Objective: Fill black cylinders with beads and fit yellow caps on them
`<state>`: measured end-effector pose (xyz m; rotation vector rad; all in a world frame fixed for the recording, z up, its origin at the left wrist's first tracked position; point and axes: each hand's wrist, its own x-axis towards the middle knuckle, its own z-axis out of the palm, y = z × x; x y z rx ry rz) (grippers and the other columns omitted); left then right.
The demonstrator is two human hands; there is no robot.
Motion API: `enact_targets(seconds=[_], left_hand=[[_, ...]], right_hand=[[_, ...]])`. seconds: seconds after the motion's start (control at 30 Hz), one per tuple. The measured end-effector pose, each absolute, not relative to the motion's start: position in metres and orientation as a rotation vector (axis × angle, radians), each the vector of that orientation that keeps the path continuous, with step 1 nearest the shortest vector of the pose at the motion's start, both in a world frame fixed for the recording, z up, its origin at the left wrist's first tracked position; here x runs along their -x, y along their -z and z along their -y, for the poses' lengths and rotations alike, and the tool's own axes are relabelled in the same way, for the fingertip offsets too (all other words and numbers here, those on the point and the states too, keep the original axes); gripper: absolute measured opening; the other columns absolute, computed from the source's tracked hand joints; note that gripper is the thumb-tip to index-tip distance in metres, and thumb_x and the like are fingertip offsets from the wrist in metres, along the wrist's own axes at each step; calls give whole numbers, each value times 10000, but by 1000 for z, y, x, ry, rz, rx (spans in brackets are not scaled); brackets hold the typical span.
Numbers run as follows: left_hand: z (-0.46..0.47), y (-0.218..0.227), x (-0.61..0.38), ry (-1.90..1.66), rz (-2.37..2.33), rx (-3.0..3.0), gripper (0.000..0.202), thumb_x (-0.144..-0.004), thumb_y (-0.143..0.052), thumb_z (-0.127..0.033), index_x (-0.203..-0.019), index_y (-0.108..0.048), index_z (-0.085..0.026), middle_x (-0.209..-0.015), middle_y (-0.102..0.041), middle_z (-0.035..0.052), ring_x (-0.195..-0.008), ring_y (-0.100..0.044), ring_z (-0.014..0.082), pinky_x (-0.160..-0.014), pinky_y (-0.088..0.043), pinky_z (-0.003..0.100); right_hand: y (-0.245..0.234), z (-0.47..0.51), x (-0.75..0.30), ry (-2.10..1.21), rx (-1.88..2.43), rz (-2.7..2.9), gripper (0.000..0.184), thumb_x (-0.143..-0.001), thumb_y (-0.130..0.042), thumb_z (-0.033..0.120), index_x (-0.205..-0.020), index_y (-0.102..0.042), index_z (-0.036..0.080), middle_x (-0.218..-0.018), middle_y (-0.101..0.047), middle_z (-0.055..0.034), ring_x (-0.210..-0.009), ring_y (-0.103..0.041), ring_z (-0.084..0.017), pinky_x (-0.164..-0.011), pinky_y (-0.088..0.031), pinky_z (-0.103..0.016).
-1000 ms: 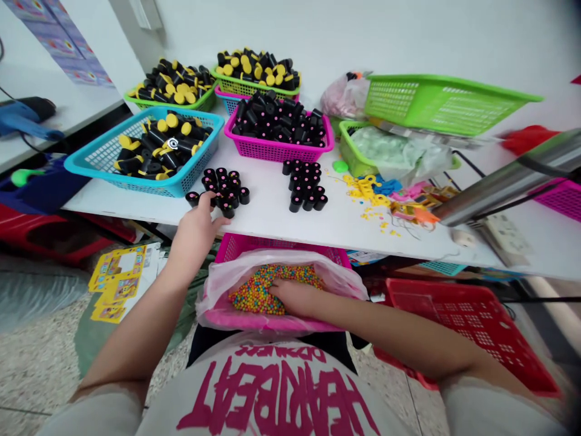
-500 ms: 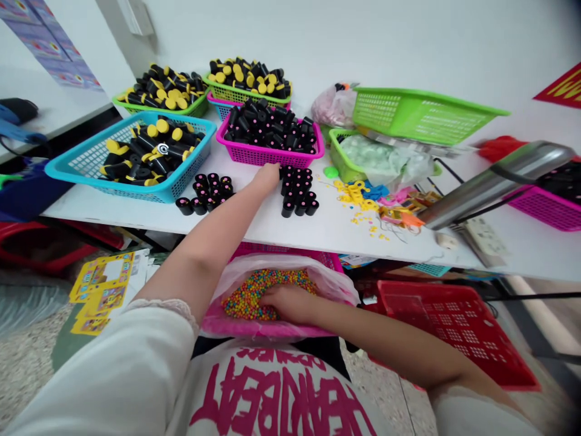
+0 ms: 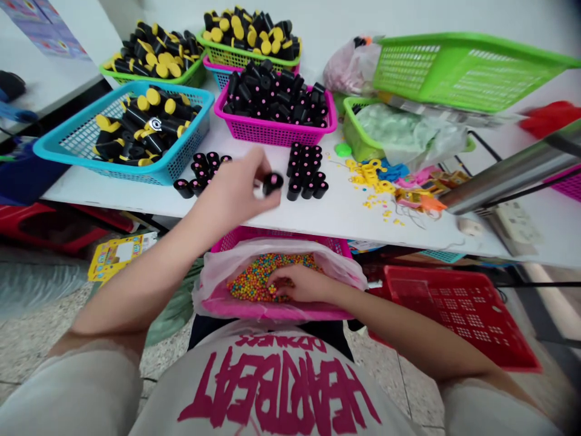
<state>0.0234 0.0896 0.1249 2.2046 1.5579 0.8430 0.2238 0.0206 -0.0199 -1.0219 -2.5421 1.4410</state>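
My left hand [image 3: 238, 184] is above the white table with its fingers closed around a small black cylinder [image 3: 273, 183] that has a pink dot on its end. Rows of similar black cylinders [image 3: 306, 166] stand just right of it, and another group [image 3: 200, 175] is partly hidden behind the hand. Down in front of me, my right hand [image 3: 297, 283] dips into small multicoloured balls [image 3: 254, 272], its fingers curled around some of them. A pink basket lined with a clear plastic bag [image 3: 213, 275] holds these balls.
A magenta basket [image 3: 276, 130] of black cylinders sits behind the rows. Blue [image 3: 122, 169] and green baskets hold black cylinders with yellow caps. Yellow small parts [image 3: 365, 175] lie to the right, near a metal post [image 3: 512, 169]. A red crate [image 3: 463, 321] is lower right.
My left hand has come back from the cylinder rows near the magenta basket, now carrying one black cylinder. My right hand has shifted slightly among the balls. The view has tilted.
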Motion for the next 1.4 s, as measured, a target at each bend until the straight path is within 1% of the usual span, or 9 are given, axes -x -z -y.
enact_targets(seconds=[0.13,0.33,0.43,0.67,0.83,0.93,1.03,1.23,1.4], left_hand=[[0,-83,-12,-498,-1410,-2025,203,-744,-658,-258,-906,-537,-240,-838,-695,-11,-748,-670,186,-665,-492,288],[33,-19,-14,-366,-1435,-1864,198,-729,-624,-234,-906,-537,-226,-851,-707,26,-764,-679,215,-686,-503,325],[28,-14,-15,-397,-1407,-1863,193,-730,-637,-248,-900,-549,-220,-850,-707,30,-752,-677,213,-662,-500,318],[23,-12,-17,-519,-1374,-1903,202,-736,-658,-230,-900,-543,-203,-883,-698,48,-796,-668,213,-721,-506,327],[22,-6,-17,-563,-1390,-1920,202,-735,-660,-233,-889,-534,-201,-858,-681,41,-773,-653,212,-692,-483,319],[22,-7,-16,-575,-1368,-1897,225,-731,-648,-212,-931,-547,-197,-868,-681,31,-760,-645,198,-692,-478,312],[23,-10,-15,-566,-1358,-1896,228,-722,-642,-198,-932,-553,-198,-864,-676,21,-753,-638,190,-688,-472,304],[23,-21,-13,-617,-1323,-1836,199,-731,-647,-222,-909,-558,-208,-857,-693,12,-759,-658,180,-697,-490,296],[16,-26,-11,-659,-1349,-1724,212,-732,-663,-269,-881,-522,-217,-827,-700,7,-711,-666,171,-680,-523,294]], right_hand=[[-1,-16,-233,-1441,1076,2412,296,-864,-617,129,-1129,-719,211,-1121,-748,-50,-1028,-682,-193,-953,-487,-316],[-14,-7,-230,-1208,1062,2341,371,-871,-528,49,-1136,-715,229,-1089,-741,-47,-988,-681,-170,-905,-519,-307],[-11,-4,-226,-893,949,2473,447,-879,-447,17,-1215,-670,210,-1158,-692,-85,-1072,-635,-189,-943,-516,-342],[-21,-1,-221,-208,657,2852,379,-978,-392,121,-1306,-572,62,-1175,-639,-186,-1212,-536,-289,-1012,-499,-462],[-28,-1,-219,58,509,2888,364,-972,-392,86,-1281,-581,42,-1209,-645,-178,-1222,-557,-270,-1040,-493,-442],[-28,-3,-220,-39,527,2885,306,-960,-472,112,-1224,-625,90,-1179,-666,-141,-1190,-583,-245,-1025,-513,-416],[-29,-6,-221,-310,589,2827,241,-925,-557,117,-1129,-682,140,-1168,-682,-107,-1146,-611,-222,-1001,-529,-384],[-43,-16,-234,-725,825,2628,424,-824,-472,-46,-1025,-739,215,-1169,-697,-52,-1076,-653,-161,-967,-521,-315],[-22,-23,-249,-890,1156,2719,429,-786,-485,-61,-995,-751,201,-1124,-707,-67,-1040,-656,-192,-943,-499,-327]])
